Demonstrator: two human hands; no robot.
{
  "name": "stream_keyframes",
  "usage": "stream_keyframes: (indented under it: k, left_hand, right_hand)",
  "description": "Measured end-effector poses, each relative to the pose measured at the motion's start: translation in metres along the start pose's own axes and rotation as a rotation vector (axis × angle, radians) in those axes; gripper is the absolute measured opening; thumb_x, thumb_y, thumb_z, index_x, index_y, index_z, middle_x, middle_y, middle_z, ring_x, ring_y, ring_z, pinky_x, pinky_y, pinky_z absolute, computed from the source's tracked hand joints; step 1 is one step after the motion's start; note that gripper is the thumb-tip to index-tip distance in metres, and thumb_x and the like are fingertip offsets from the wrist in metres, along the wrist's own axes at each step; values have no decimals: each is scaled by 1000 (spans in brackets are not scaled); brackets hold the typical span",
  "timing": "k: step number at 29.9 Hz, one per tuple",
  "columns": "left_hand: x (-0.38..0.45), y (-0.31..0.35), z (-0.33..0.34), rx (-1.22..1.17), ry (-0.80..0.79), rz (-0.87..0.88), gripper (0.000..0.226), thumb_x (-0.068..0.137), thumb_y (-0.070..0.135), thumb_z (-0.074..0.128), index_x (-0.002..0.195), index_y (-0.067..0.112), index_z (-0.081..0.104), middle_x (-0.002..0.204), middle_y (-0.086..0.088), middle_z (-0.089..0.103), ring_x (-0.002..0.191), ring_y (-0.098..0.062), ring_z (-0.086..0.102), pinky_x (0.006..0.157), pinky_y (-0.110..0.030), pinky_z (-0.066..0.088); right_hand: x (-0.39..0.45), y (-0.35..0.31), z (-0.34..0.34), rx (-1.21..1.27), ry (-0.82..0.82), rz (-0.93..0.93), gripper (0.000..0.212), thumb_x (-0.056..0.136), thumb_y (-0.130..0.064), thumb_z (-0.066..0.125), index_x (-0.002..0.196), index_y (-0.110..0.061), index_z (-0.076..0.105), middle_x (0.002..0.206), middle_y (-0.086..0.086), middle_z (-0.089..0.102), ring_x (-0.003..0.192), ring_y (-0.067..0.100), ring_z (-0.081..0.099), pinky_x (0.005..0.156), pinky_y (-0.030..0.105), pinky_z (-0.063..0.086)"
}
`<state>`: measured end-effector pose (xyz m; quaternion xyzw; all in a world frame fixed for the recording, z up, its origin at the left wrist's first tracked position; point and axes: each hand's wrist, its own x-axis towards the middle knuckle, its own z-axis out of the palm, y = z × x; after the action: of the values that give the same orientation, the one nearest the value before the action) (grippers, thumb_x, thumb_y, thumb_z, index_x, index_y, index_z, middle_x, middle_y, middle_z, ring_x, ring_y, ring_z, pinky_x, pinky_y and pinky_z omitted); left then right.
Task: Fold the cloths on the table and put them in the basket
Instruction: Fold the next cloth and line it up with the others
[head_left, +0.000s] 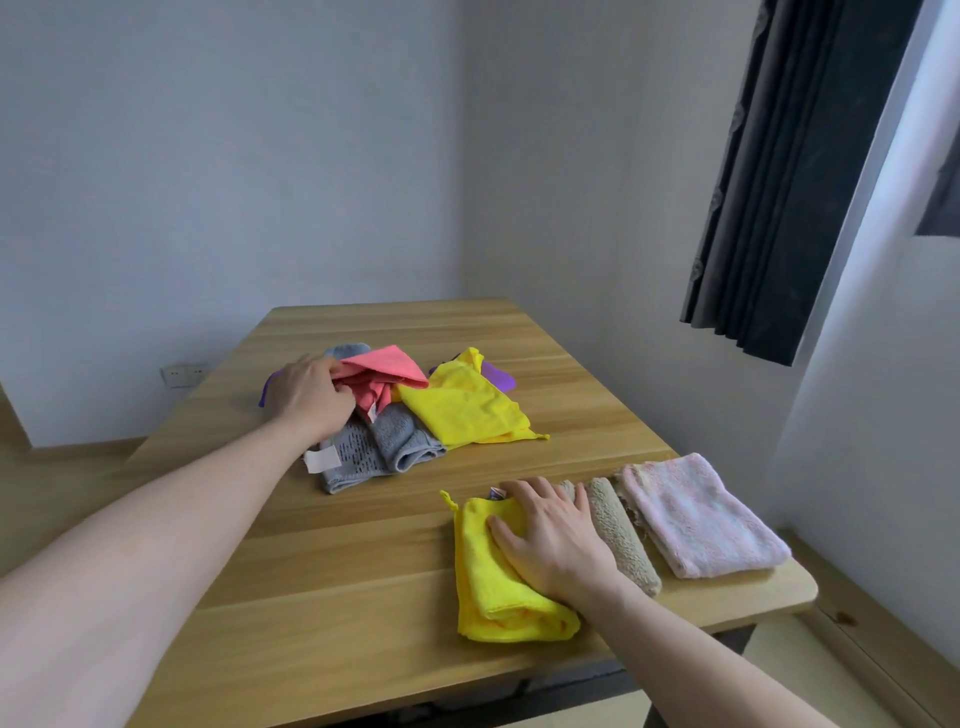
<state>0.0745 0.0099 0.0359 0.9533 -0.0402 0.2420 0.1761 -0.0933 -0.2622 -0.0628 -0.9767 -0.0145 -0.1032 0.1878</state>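
On the wooden table (332, 571) lies a loose heap of cloths: a coral pink cloth (387, 371), a grey cloth (384, 447), an unfolded yellow cloth (467, 408) and a bit of purple cloth (498, 376). My left hand (309, 395) grips the coral pink cloth at its left side. Near the front right, a folded yellow cloth (488, 587) lies flat, and my right hand (550, 540) presses on it with spread fingers. To its right lie a folded beige cloth (621, 535) and a folded pale pink cloth (701, 514). No basket is in view.
The table stands in a room corner, with walls behind and to the right. A dark curtain (789, 182) hangs at the upper right. A wall socket (182, 374) sits low on the left wall. The table's right edge (800, 587) is close to the pale pink cloth.
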Motion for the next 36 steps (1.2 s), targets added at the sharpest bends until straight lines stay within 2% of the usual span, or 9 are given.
stream_keyframes:
  k: [3, 7, 13, 18, 23, 30, 33, 36]
  left_hand:
    - [10, 3, -22, -40, 82, 3, 39, 84, 12, 58, 120, 20, 71, 129, -11, 66, 117, -36, 60, 98, -40, 47]
    - [18, 8, -46, -46, 149, 75, 37, 87, 5, 54, 118, 19, 70, 129, -9, 65, 116, -35, 61, 97, -40, 47]
    - [27, 16, -85, -193, 241, 92, 31, 87, 4, 55, 106, 23, 72, 122, -1, 70, 110, -29, 63, 94, -39, 51]
    - [32, 29, -120, -303, 333, 109, 27, 89, 5, 56, 104, 20, 73, 114, -1, 71, 105, -24, 64, 89, -28, 45]
    - [30, 41, -159, -373, 392, 154, 28, 89, 8, 53, 103, 22, 72, 116, 0, 70, 107, -23, 63, 96, -34, 49]
    - [18, 58, -212, -363, 398, 262, 32, 86, 7, 51, 100, 22, 74, 109, 2, 74, 99, -24, 66, 92, -32, 52]
    - [9, 65, -227, -362, 391, 296, 33, 86, 4, 50, 100, 21, 75, 106, 4, 74, 97, -20, 65, 87, -26, 48]
    - [-4, 72, -236, -366, 357, 333, 33, 86, 3, 50, 98, 22, 74, 99, 5, 73, 90, -17, 64, 84, -26, 47]
  right_hand:
    - [0, 0, -1, 2, 2, -5, 55, 96, -63, 36, 144, -36, 44, 144, -10, 48, 138, 19, 40, 124, 56, 5]
    - [0, 2, 1, 2, 13, -9, 58, 94, -65, 33, 143, -37, 45, 142, -11, 49, 137, 19, 42, 124, 55, 7]
    - [-1, 3, 2, 1, 12, -4, 58, 95, -65, 34, 145, -36, 43, 143, -11, 48, 138, 18, 41, 125, 54, 7]
    - [0, 1, 0, 15, 0, 7, 56, 97, -65, 36, 146, -37, 41, 145, -12, 47, 139, 18, 41, 125, 53, 6]
    - [0, -2, -6, 14, -32, 34, 59, 97, -65, 40, 149, -37, 39, 148, -10, 44, 141, 22, 39, 125, 53, 6]
    - [2, -7, -27, -12, -70, 48, 70, 95, -65, 50, 154, -34, 32, 154, -2, 39, 143, 28, 35, 121, 48, 22]
    - [-2, -20, -36, -91, -14, 3, 70, 95, -66, 47, 154, -33, 31, 155, -2, 39, 144, 26, 36, 122, 52, 19]
    - [-19, -45, -37, -95, -53, -7, 73, 93, -71, 44, 153, -32, 35, 160, -1, 32, 148, 26, 29, 123, 55, 15]
